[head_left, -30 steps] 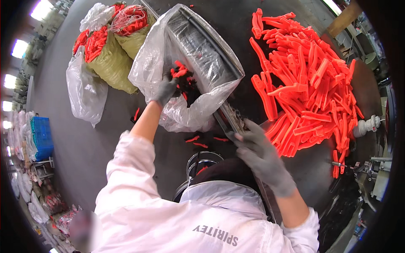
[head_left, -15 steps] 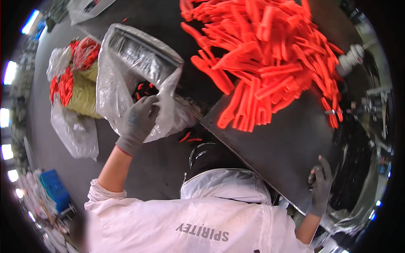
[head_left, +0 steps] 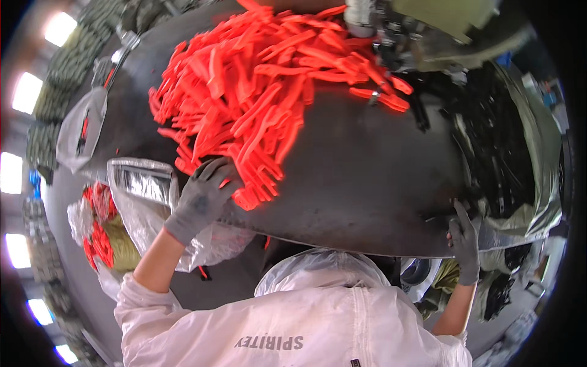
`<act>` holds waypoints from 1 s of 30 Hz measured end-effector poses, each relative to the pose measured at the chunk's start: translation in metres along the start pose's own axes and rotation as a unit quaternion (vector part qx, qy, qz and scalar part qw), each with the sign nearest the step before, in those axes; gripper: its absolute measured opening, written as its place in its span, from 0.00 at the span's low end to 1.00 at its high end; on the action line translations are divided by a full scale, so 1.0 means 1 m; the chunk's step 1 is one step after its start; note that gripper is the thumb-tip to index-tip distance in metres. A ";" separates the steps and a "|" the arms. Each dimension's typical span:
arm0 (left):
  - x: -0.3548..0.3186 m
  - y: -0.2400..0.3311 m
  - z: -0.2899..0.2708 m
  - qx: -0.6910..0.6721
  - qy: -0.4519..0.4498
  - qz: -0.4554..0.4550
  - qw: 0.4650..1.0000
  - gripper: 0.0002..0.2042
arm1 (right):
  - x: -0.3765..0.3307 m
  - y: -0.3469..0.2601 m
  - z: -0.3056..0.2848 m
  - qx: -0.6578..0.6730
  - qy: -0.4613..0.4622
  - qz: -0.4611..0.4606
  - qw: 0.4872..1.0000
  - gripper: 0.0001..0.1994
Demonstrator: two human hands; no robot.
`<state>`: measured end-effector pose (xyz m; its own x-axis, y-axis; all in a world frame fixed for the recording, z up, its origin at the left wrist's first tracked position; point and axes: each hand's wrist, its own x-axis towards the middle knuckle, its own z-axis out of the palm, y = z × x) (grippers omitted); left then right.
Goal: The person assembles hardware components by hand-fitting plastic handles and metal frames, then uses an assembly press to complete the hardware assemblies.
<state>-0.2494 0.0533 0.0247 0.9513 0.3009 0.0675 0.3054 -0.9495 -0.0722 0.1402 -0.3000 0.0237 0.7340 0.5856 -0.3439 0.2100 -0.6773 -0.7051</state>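
Note:
My left hand (head_left: pixel 205 196), in a grey glove, is at the near left edge of a heap of long red plastic handle-like pieces (head_left: pixel 238 79). Its fingers curl over the pieces, and a bit of red shows between thumb and fingers; the rest of the grip is hidden. My right hand (head_left: pixel 465 244), gloved in grey with bare fingertips, is over the near right edge of the dark tabletop (head_left: pixel 367 165). Its index finger is stretched out and the thumb stands apart, with nothing plainly held. Thin black pieces (head_left: pixel 489 159) lie in a bag close beyond it.
Below my left forearm hangs a clear plastic bag (head_left: pixel 143 211) with a silvery inside. Yellow sacks (head_left: pixel 125 248) with red pieces stand at the left. A pale bag wall (head_left: pixel 547 183) rises at the right, and machine parts (head_left: pixel 397 37) stand at the far side.
The view has turned to the right. My left hand has left the clear bag and moved onto the red heap. My right hand remains near the table's right edge.

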 end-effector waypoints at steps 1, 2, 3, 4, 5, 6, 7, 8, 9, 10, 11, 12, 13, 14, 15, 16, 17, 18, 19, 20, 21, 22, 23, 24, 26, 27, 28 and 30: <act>0.011 0.004 -0.006 0.003 0.001 0.018 1.000 0.17 | 0.003 0.007 -0.003 -0.021 0.004 -0.013 1.000 0.21; 0.021 0.009 -0.013 -0.061 0.035 -0.005 0.998 0.16 | 0.005 0.013 -0.003 -0.014 0.013 -0.005 1.000 0.21; 0.031 0.014 -0.019 -0.125 0.066 -0.029 0.990 0.15 | 0.008 0.015 0.000 -0.047 0.052 -0.062 0.996 0.21; 0.045 0.021 -0.022 -0.124 0.063 -0.017 0.990 0.15 | 0.011 0.014 0.003 -0.083 0.090 -0.118 0.985 0.22; 0.061 0.032 -0.022 -0.179 0.084 -0.074 0.978 0.15 | 0.010 -0.010 0.010 -0.072 0.116 -0.109 0.985 0.19; 0.080 0.045 -0.021 -0.235 0.104 -0.127 0.958 0.14 | 0.016 -0.010 0.016 -0.071 0.123 -0.103 0.985 0.19; 0.107 0.057 -0.021 -0.259 0.142 -0.115 0.948 0.12 | 0.026 -0.004 0.028 -0.096 0.130 -0.166 0.973 0.16; 0.135 0.066 -0.015 -0.284 0.128 -0.115 0.943 0.13 | 0.030 -0.001 0.034 -0.126 0.141 -0.223 0.956 0.14; 0.161 0.072 -0.009 -0.307 0.117 -0.115 0.937 0.13 | 0.030 -0.009 0.034 -0.127 0.149 -0.217 0.956 0.14; 0.187 0.073 0.014 -0.488 0.060 -0.135 0.860 0.11 | 0.030 -0.016 0.036 -0.169 0.152 -0.204 0.952 0.12; 0.209 0.069 0.038 -0.645 0.002 -0.154 0.749 0.10 | 0.027 -0.025 0.037 -0.209 0.152 -0.196 0.946 0.11; 0.237 0.066 0.059 -0.677 0.011 -0.155 0.719 0.08 | 0.023 -0.030 0.037 -0.210 0.155 -0.196 0.945 0.11; 0.263 0.064 0.071 -0.708 0.022 -0.156 0.688 0.07 | 0.020 -0.034 0.038 -0.204 0.125 -0.178 0.954 0.12; 0.286 0.062 0.074 -0.709 0.023 -0.154 0.687 0.07 | 0.016 -0.038 0.037 -0.199 0.095 -0.159 0.962 0.13; 0.302 0.060 0.074 -0.715 0.042 -0.179 0.674 0.06 | 0.007 -0.048 0.036 -0.158 0.092 -0.119 0.976 0.11; 0.309 0.056 0.075 -0.719 0.062 -0.206 0.661 0.07 | 0.004 -0.046 0.038 -0.159 0.090 -0.124 0.975 0.11; 0.314 0.058 0.073 -0.722 0.058 -0.204 0.659 0.07 | 0.000 -0.040 0.038 -0.065 0.134 -0.116 0.982 0.09; 0.315 0.057 0.065 -0.721 0.035 -0.219 0.656 0.07 | -0.004 -0.036 0.038 0.032 0.178 -0.105 0.978 0.08; 0.314 0.054 0.056 -0.718 0.014 -0.237 0.655 0.07 | -0.006 -0.036 0.036 0.197 0.113 0.001 0.974 0.08; 0.309 0.051 0.048 -0.717 0.007 -0.233 0.657 0.07 | -0.005 -0.038 0.035 0.200 0.117 0.006 0.973 0.08; 0.299 0.049 0.043 -0.667 -0.010 -0.239 0.705 0.09 | 0.002 -0.042 0.037 0.247 0.128 -0.007 0.961 0.10; 0.290 0.050 0.037 -0.614 -0.027 -0.243 0.751 0.11 | 0.010 -0.048 0.038 0.293 0.139 -0.020 0.946 0.12; 0.275 0.049 0.028 -0.608 -0.027 -0.248 0.754 0.11 | 0.017 -0.067 0.037 0.303 0.105 -0.032 0.947 0.18; 0.260 0.054 0.017 -0.645 -0.040 -0.253 0.720 0.13 | 0.030 -0.071 0.038 0.309 0.080 -0.048 0.947 0.20; 0.248 0.058 0.007 -0.678 -0.050 -0.262 0.685 0.14 | 0.065 -0.080 0.045 0.338 0.028 -0.111 0.934 0.23; 0.249 0.066 0.005 -0.704 -0.050 -0.231 0.669 0.16 | 0.084 -0.085 0.047 0.360 0.001 -0.155 0.920 0.24; 0.251 0.072 0.004 -0.729 -0.046 -0.201 0.653 0.17 | 0.098 -0.099 0.046 0.361 -0.002 -0.159 0.919 0.24; 0.258 0.074 0.006 -0.723 -0.041 -0.180 0.665 0.16 | 0.123 -0.127 0.047 0.418 -0.090 -0.074 0.901 0.25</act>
<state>0.0191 0.0612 0.0311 0.8452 0.4793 -0.2366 0.2092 0.1105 0.9716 0.1732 -0.1206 0.0419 0.6048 0.7559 -0.2506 -0.3190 -0.0584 -0.9460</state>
